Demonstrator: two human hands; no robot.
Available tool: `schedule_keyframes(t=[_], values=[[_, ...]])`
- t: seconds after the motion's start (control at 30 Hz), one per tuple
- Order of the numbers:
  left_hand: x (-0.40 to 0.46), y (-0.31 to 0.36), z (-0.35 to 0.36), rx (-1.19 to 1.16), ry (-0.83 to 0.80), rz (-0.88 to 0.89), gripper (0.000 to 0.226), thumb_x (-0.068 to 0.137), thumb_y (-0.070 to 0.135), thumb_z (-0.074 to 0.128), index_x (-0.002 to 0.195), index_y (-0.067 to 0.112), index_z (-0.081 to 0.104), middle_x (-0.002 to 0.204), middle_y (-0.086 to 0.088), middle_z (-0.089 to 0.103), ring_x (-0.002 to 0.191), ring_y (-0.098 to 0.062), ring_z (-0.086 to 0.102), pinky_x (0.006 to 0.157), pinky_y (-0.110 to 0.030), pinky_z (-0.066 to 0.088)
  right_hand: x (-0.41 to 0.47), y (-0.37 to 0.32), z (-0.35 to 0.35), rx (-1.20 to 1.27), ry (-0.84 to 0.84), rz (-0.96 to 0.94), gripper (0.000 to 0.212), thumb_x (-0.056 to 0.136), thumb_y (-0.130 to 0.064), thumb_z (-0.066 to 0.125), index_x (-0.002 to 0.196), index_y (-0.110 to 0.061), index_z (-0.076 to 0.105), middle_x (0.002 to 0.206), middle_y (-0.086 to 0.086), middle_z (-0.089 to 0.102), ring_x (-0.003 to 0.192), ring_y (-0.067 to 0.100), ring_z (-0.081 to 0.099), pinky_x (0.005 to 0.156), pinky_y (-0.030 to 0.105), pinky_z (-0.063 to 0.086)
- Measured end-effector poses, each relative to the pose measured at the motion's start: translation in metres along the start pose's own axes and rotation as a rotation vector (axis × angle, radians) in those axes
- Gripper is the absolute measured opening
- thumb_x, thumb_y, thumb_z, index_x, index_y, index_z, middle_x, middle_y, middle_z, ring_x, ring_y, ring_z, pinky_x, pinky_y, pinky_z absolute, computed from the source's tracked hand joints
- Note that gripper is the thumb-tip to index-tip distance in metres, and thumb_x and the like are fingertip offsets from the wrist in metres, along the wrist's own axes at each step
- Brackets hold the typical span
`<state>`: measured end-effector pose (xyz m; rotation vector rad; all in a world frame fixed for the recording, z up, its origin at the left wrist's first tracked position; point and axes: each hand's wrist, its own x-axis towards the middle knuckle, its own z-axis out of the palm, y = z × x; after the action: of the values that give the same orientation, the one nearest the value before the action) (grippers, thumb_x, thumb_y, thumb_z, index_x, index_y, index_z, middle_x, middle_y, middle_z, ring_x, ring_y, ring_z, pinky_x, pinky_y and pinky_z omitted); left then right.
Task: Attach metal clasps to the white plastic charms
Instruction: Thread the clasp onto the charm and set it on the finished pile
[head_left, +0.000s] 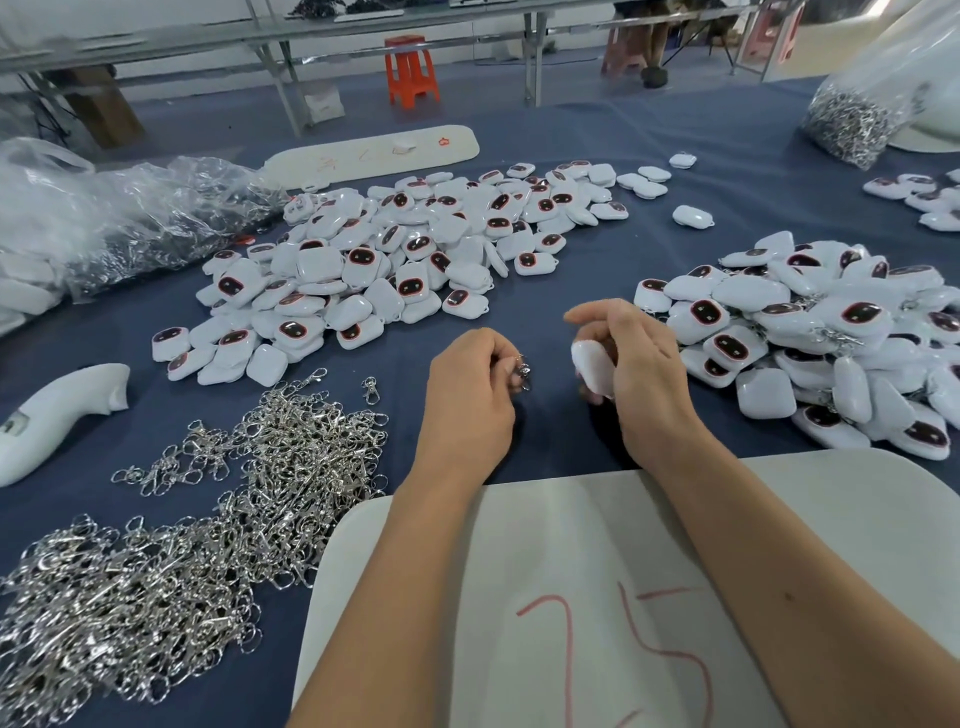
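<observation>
The left hand is curled shut, pinching one metal clasp at its fingertips; the right hand is closed round a white charm, index finger raised. Clasp and charm sit near each other but apart, above the blue surface, just beyond the white board with red marks. To join them cleanly, I would turn the charm so its small loop faces the clasp, open the clasp's gate, and hook it through; the loop is hidden here. Loose clasps lie left of the board, unclasped charms beyond it, finished ones to its right.
</observation>
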<state>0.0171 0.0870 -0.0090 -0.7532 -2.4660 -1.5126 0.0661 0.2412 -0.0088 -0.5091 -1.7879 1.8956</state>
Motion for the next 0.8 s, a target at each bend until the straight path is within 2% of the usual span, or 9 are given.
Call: schedule_keyframes(t=[0.03,0.13,0.27,0.33,0.4,0.5,0.6,0.7,0.8], values=[[-0.001,0.001,0.001,0.010,-0.010,0.004,0.023,0.097,-0.004,0.051,0.082,0.010,0.062,0.079,0.005,0.065,0.074,-0.006,0.062,0.070,-0.012,0.045,0.000,0.001,-0.001,0.047,-0.042,0.016,0.026,0.099,-0.018,0.049,0.103,-0.015,0.074,0.079,0.005,0.061,0.064,0.021,0.053,0.053,0.032,0.042],[-0.003,0.002,0.000,0.041,-0.041,0.045,0.021,0.097,-0.002,0.052,0.084,0.011,0.061,0.081,0.005,0.064,0.077,-0.008,0.061,0.072,-0.021,0.049,0.000,0.003,-0.005,0.121,-0.138,0.033,0.034,0.091,-0.009,0.064,0.124,-0.017,0.068,0.091,0.002,0.065,0.072,0.017,0.062,0.073,0.031,0.053],[-0.005,0.005,0.001,0.051,-0.093,0.156,0.018,0.095,-0.002,0.054,0.085,0.010,0.061,0.081,0.002,0.063,0.078,-0.014,0.062,0.073,-0.032,0.050,-0.001,0.003,-0.005,0.148,-0.099,0.041,0.031,0.087,-0.020,0.080,0.117,-0.018,0.074,0.100,0.002,0.076,0.096,0.023,0.075,0.098,0.044,0.059],[-0.006,0.006,0.002,0.043,-0.120,0.166,0.017,0.094,0.000,0.057,0.084,0.012,0.062,0.082,0.004,0.064,0.077,-0.013,0.062,0.072,-0.031,0.050,-0.003,0.001,-0.003,0.176,-0.067,0.019,0.020,0.086,-0.019,0.083,0.104,-0.012,0.078,0.093,0.003,0.077,0.089,0.023,0.077,0.093,0.043,0.062],[-0.006,0.007,0.002,0.025,-0.129,0.160,0.014,0.091,0.002,0.062,0.084,0.014,0.064,0.083,0.006,0.065,0.077,-0.013,0.062,0.071,-0.029,0.050,-0.004,0.000,0.000,0.155,-0.004,-0.017,0.011,0.092,-0.018,0.080,0.094,-0.008,0.075,0.083,0.002,0.076,0.072,0.017,0.073,0.072,0.033,0.063],[-0.006,0.007,0.002,-0.010,-0.147,0.152,0.015,0.087,0.002,0.066,0.081,0.015,0.067,0.083,0.006,0.067,0.077,-0.015,0.063,0.069,-0.027,0.051,-0.003,0.001,0.002,0.045,0.098,-0.057,0.015,0.097,-0.024,0.073,0.089,-0.013,0.067,0.069,0.000,0.066,0.048,0.015,0.055,0.043,0.024,0.044],[-0.006,0.007,0.001,-0.023,-0.159,0.155,0.014,0.087,0.002,0.066,0.081,0.014,0.067,0.082,0.006,0.068,0.077,-0.016,0.063,0.068,-0.025,0.051,-0.003,0.002,0.004,-0.017,0.062,-0.067,0.012,0.095,-0.025,0.074,0.093,-0.015,0.068,0.068,-0.002,0.062,0.048,0.014,0.048,0.045,0.024,0.040],[-0.006,0.007,0.001,-0.022,-0.162,0.161,0.011,0.088,0.003,0.066,0.082,0.012,0.066,0.082,0.003,0.067,0.076,-0.017,0.063,0.070,-0.033,0.052,-0.004,0.002,0.005,-0.120,0.030,-0.105,0.012,0.093,-0.024,0.075,0.087,-0.016,0.069,0.067,-0.005,0.061,0.055,0.014,0.048,0.053,0.027,0.042],[-0.006,0.008,0.002,-0.019,-0.158,0.169,0.012,0.088,0.001,0.066,0.081,0.011,0.065,0.082,0.003,0.067,0.075,-0.018,0.063,0.071,-0.038,0.051,-0.004,0.003,0.006,-0.158,0.033,-0.126,0.011,0.093,-0.020,0.074,0.083,-0.019,0.071,0.065,-0.011,0.062,0.053,0.007,0.049,0.053,0.023,0.042]])
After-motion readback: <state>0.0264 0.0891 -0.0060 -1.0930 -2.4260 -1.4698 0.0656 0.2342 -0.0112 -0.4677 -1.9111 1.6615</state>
